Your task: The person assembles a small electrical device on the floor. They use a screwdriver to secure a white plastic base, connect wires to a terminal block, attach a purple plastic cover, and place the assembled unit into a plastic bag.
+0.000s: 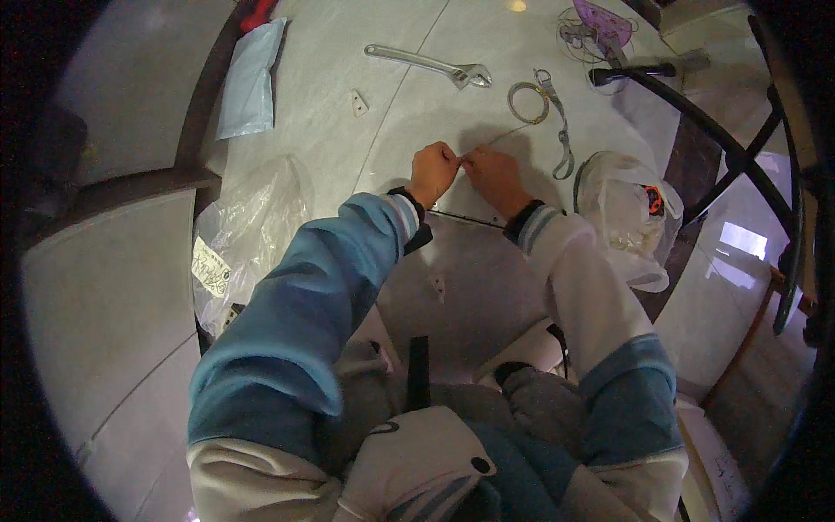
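Observation:
My left hand [434,175] and my right hand [496,178] meet over the pale tiled floor, both closed with fingertips almost touching. Between them is the end of a thin wire [509,135], pinched on both sides. From my right hand the wire runs up and right to a small round wire coil [528,103] lying on the tiles. Beside the coil lies a grey strap [561,130] with a metal clip at its top. An adjustable wrench [428,65] rests farther out, its jaw toward the right. The exact grip is partly hidden by my curled fingers.
A small perforated metal plate [358,103] and a pale blue package [252,78] lie at far left. Nearer is a clear plastic bag [252,226]. On the right are a whitish bag [626,217], black metal legs [696,113] and a purple item [604,22] with tangled cord.

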{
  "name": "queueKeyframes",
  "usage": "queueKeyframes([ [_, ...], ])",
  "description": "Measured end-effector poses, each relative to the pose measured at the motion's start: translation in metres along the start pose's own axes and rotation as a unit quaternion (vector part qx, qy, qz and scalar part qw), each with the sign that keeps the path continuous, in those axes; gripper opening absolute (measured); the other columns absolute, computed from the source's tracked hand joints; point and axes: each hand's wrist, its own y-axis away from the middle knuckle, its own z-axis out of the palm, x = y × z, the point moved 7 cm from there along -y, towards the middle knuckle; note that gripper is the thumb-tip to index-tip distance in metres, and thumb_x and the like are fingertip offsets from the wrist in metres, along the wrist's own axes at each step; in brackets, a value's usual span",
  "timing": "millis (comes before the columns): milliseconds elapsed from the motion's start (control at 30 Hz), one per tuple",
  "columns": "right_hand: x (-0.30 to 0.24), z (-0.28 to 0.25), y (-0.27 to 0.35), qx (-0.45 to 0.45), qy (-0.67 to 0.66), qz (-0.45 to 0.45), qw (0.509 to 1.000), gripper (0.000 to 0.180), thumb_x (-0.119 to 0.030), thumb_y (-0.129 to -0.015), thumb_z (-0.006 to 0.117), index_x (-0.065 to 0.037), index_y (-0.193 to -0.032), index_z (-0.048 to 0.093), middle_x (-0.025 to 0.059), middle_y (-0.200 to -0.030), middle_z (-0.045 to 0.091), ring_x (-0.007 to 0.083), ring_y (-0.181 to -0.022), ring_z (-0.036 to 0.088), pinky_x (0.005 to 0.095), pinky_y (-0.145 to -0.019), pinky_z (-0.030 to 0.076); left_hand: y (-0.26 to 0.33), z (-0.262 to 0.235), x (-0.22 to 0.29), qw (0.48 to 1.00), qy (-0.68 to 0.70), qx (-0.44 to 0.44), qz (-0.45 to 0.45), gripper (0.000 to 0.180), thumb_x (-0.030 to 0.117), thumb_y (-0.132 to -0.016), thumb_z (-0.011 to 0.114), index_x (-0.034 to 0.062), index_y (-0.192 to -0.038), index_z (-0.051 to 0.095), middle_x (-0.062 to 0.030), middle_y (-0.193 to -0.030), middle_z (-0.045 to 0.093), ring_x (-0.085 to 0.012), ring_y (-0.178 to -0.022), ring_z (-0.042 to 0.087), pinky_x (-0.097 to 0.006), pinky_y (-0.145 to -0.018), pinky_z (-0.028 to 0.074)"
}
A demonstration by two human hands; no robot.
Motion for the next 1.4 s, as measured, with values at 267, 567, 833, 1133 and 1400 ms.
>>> queueKeyframes([
  [267,-0.015,-0.005,-0.003,0.040,0.056,-0.030,0.997,0.005,-0.008,-0.074,0.056,-0.004,-0.076,0.058,0.0105,-0.076,0.056,0.0290,-0.065,0.060,0.0388,-0.053,0.048,0.006,0.002,-0.010,0.970,0.159,-0.129,-0.132,0.010,0.012,-0.074,0.060,0.0031,-0.070,0.062,-0.0097,-0.062,0.062,-0.0196,-0.055,0.060,-0.032,-0.053,0.047],
  [567,-0.038,-0.018,-0.008,0.063,0.048,-0.003,0.997,0.005,-0.007,-0.073,0.055,-0.002,-0.072,0.057,0.0125,-0.073,0.056,0.0285,-0.068,0.060,0.0383,-0.056,0.049,0.002,0.002,-0.010,0.988,0.119,-0.078,-0.066,0.007,0.008,-0.072,0.060,0.0032,-0.067,0.060,-0.0102,-0.061,0.062,-0.0203,-0.054,0.061,-0.033,-0.052,0.047],
  [833,-0.040,-0.012,-0.006,0.074,0.099,-0.024,0.992,0.003,-0.006,-0.069,0.058,-0.004,-0.069,0.058,0.0115,-0.072,0.057,0.0276,-0.068,0.059,0.0375,-0.059,0.050,0.004,0.006,-0.015,0.969,0.191,-0.109,-0.110,0.009,0.008,-0.069,0.066,0.0023,-0.069,0.059,-0.0096,-0.061,0.058,-0.0139,-0.056,0.053,-0.031,-0.053,0.044],
  [1133,-0.035,0.001,-0.012,0.032,0.046,-0.001,0.998,0.015,-0.014,-0.077,0.056,-0.002,-0.081,0.064,0.0146,-0.072,0.061,0.0295,-0.069,0.062,0.0392,-0.059,0.051,0.004,0.001,-0.014,0.979,0.167,-0.086,-0.077,0.008,0.008,-0.071,0.064,0.0023,-0.068,0.060,-0.0072,-0.059,0.057,-0.0135,-0.053,0.053,-0.030,-0.049,0.043],
  [1400,-0.001,0.024,-0.020,0.071,0.067,0.051,0.994,0.008,-0.013,-0.064,0.064,-0.005,-0.065,0.062,0.0137,-0.070,0.060,0.0331,-0.070,0.059,0.0418,-0.059,0.047,0.006,0.007,-0.015,0.955,0.227,-0.133,-0.135,0.008,0.004,-0.077,0.056,0.0001,-0.073,0.062,-0.0059,-0.061,0.059,-0.0123,-0.050,0.056,-0.028,-0.048,0.052],
])
